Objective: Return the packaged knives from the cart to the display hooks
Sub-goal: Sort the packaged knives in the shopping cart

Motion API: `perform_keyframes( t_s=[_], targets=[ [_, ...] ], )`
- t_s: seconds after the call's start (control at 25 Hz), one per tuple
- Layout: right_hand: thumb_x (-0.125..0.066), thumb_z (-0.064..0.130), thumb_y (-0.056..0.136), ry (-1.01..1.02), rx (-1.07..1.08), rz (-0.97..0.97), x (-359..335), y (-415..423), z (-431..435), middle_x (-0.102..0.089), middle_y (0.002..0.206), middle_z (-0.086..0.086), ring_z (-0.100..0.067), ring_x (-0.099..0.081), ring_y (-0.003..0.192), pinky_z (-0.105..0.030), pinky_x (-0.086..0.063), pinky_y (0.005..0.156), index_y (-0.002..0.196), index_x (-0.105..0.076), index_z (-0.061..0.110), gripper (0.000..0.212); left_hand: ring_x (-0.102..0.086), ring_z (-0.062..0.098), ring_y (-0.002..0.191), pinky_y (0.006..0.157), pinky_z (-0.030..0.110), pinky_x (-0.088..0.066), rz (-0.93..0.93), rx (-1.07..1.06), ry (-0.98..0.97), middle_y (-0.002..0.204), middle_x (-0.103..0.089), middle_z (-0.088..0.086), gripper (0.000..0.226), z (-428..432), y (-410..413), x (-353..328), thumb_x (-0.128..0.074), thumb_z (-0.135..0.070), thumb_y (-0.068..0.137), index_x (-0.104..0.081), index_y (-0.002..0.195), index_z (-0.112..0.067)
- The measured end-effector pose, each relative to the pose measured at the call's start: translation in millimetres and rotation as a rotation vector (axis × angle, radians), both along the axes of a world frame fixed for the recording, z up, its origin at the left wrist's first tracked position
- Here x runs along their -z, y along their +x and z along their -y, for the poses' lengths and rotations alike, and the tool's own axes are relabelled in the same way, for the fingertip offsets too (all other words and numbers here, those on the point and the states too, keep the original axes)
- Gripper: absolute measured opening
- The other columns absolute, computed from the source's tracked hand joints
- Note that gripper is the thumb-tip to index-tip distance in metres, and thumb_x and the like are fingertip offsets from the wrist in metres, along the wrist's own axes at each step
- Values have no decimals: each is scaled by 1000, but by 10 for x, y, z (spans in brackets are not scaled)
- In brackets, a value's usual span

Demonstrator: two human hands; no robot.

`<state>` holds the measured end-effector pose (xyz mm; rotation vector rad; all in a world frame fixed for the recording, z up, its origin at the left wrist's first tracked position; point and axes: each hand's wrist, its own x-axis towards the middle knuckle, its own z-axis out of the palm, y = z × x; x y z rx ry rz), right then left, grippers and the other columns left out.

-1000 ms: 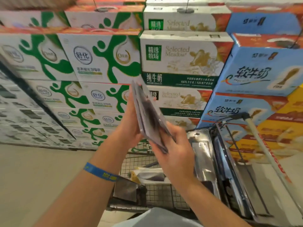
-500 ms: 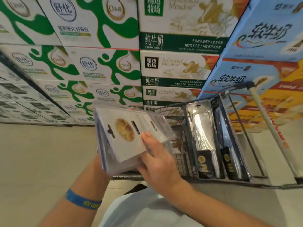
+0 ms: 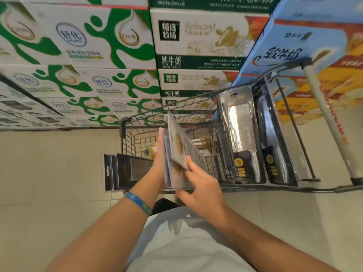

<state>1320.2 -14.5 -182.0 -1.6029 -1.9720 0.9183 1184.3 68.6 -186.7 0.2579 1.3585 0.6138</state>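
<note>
Above the wire cart [image 3: 125,122] I hold a stack of flat packaged knives [image 3: 177,146] on edge. My left hand [image 3: 159,161] supports the stack from the left side, and my right hand [image 3: 198,185] grips its lower right edge with thumb and fingers. A packaged cleaver [image 3: 240,134] stands upright in the cart's right section, with another packaged knife [image 3: 272,138] beside it. More dark packages [image 3: 125,169] lean at the cart's near left corner.
Stacked milk cartons [image 3: 102,40] form a wall behind the cart, green-white on the left, blue and yellow [image 3: 306,52] on the right. The cart handle [image 3: 326,122] runs along the right. Beige tiled floor [image 3: 49,173] lies to the left. No display hooks are in view.
The view has tilted down toward the cart. The stack, shown flat half a second ago, now stands on edge between my hands, lower over the cart.
</note>
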Motion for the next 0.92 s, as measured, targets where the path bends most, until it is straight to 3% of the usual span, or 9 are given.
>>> perform_keyframes(
  t_s=[0.08, 0.2, 0.28, 0.4, 0.52, 0.6, 0.68, 0.8, 0.92],
  targets=[
    [-71, 46, 86, -77, 31, 2, 148, 106, 62, -59, 146, 6, -6, -63, 116, -22, -52, 101, 135, -68, 18, 57, -72, 25, 73, 67, 36, -55, 71, -53, -70, 86, -72, 14, 69, -98, 113, 98, -37, -72, 95, -67, 100, -11],
    [-72, 51, 84, -261, 16, 170, 401, 167, 159, -65, 127, 16, -5, -58, 112, -27, -53, 98, 130, -71, 29, 51, -74, 24, 64, 68, 36, -55, -2, -17, -105, 74, -76, 12, 67, -152, 293, 260, -46, -74, 90, -70, 95, -11],
    [-69, 52, 83, -344, 21, 221, 563, 184, 149, -67, 120, 15, -4, -59, 102, -23, -52, 94, 122, -74, 30, 45, -74, 28, 81, 82, 40, -56, -87, 36, -144, 87, -77, 14, 67, -90, 325, 500, -50, -76, 87, -73, 98, -14],
    [-67, 48, 86, -448, 32, 179, 763, 229, 31, -69, 116, 14, -5, -62, 96, -27, -54, 90, 109, -76, 32, 29, -67, 29, 113, 108, 49, -46, -132, 252, -66, 117, -74, 11, 82, 47, 285, 752, -40, -89, 78, -71, 121, -25],
    [-64, 53, 89, -587, -1, 225, 946, 207, -76, -66, 116, 15, -11, -61, 99, -29, -51, 82, 115, -69, 38, 30, -66, 22, 116, 111, 50, -44, -172, 346, -5, 124, -72, 3, 85, 73, 238, 856, -34, -93, 78, -66, 129, -34],
    [-62, 59, 88, -651, -13, 254, 1018, 164, -140, -63, 110, 15, -11, -56, 91, -26, -47, 70, 119, -65, 44, 35, -62, 23, 123, 113, 51, -41, -65, 314, 14, 132, -68, 3, 87, 46, 198, 852, -41, -96, 72, -63, 132, -37],
    [-61, 61, 84, -655, -75, 256, 1069, 123, -198, -63, 114, 14, -11, -55, 91, -26, -47, 68, 123, -61, 47, 42, -56, 26, 131, 112, 51, -42, -76, 268, 68, 141, -60, 4, 84, 33, 181, 860, -56, -89, 72, -53, 141, -41],
    [-66, 59, 80, -737, -121, 234, 1097, 172, -197, -63, 125, 13, -15, -59, 107, -31, -53, 80, 126, -58, 47, 48, -62, 25, 117, 93, 42, -56, -472, 398, 214, 124, -66, -4, 44, 14, 243, 807, -66, -49, 90, -52, 131, -48],
    [-70, 49, 86, -832, -20, 204, 1037, 312, -262, -61, 123, 11, -16, -59, 109, -33, -53, 83, 127, -53, 41, 46, -63, 15, 88, 76, 30, -53, -727, 573, 271, 107, -65, -7, 64, -83, 350, 766, -61, -19, 93, -38, 149, -40]
  ],
)
